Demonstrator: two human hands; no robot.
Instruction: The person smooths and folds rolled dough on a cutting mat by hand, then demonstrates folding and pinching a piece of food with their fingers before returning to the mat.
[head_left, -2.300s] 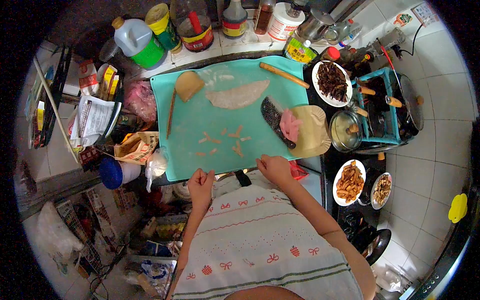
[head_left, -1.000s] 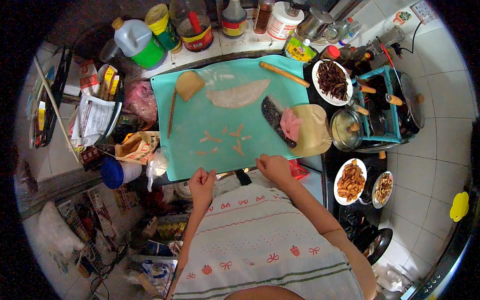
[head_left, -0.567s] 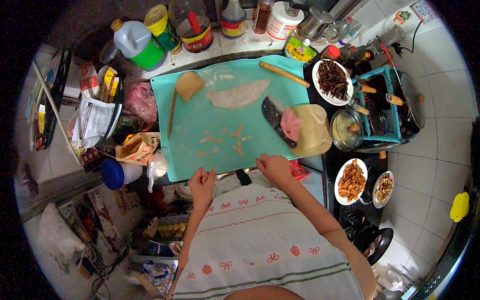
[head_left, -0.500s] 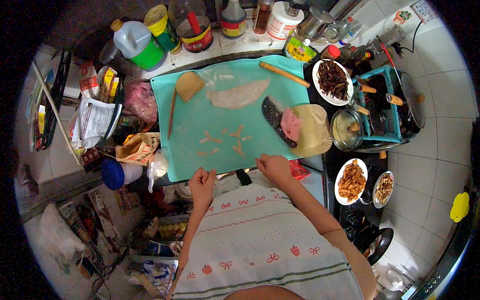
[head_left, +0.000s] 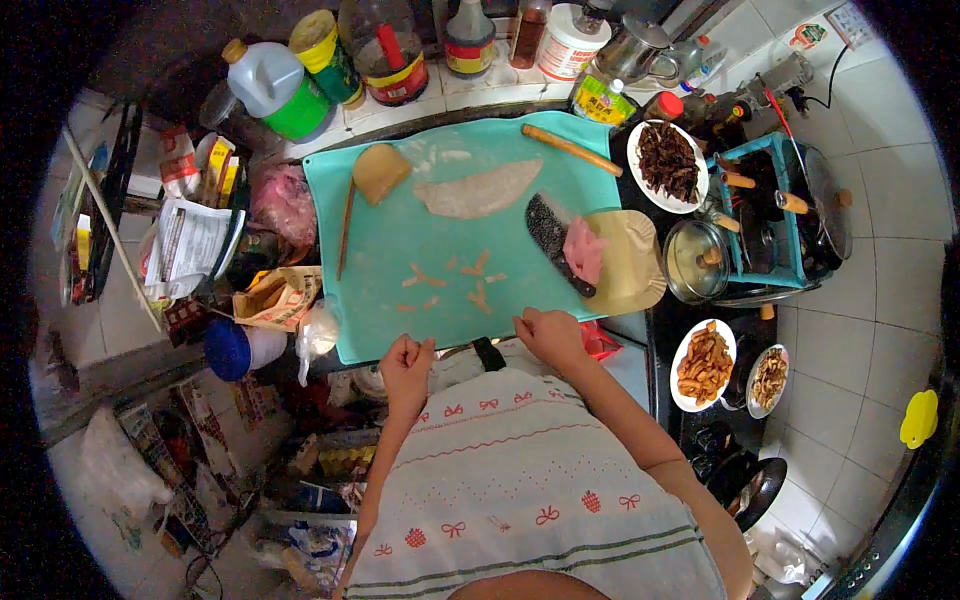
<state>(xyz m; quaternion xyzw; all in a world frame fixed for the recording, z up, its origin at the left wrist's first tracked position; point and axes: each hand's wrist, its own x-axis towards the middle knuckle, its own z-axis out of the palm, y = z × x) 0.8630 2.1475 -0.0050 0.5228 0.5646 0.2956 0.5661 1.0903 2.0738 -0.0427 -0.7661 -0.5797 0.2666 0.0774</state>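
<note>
My left hand [head_left: 406, 366] is curled into a fist at the near edge of the green mat [head_left: 370, 235], and nothing shows in it. Farther right along that edge, my right hand [head_left: 549, 336] is also closed, with nothing visible in it. Several small dough strips [head_left: 478, 296] lie scattered on the mat beyond my hands. A flat, floured dough sheet [head_left: 478, 190] and a rounded dough lump [head_left: 381, 174] lie farther back. Right of them is a dark-bladed cleaver [head_left: 548, 240], beside a pink cloth-like piece [head_left: 584, 250] that partly covers a cream paper tray [head_left: 630, 262].
A rolling pin [head_left: 570, 149] lies at the mat's back right, a thin stick [head_left: 345, 230] at its left. Plates of dark strips [head_left: 667, 167], browned pieces [head_left: 703, 365] and sliced food [head_left: 767, 382] stand right, near a glass bowl [head_left: 695, 262]. Bottles and jugs [head_left: 275, 90] line the back.
Both hands stay closed in the same places. The whole view has shifted very slightly; nothing on the mat has visibly moved.
</note>
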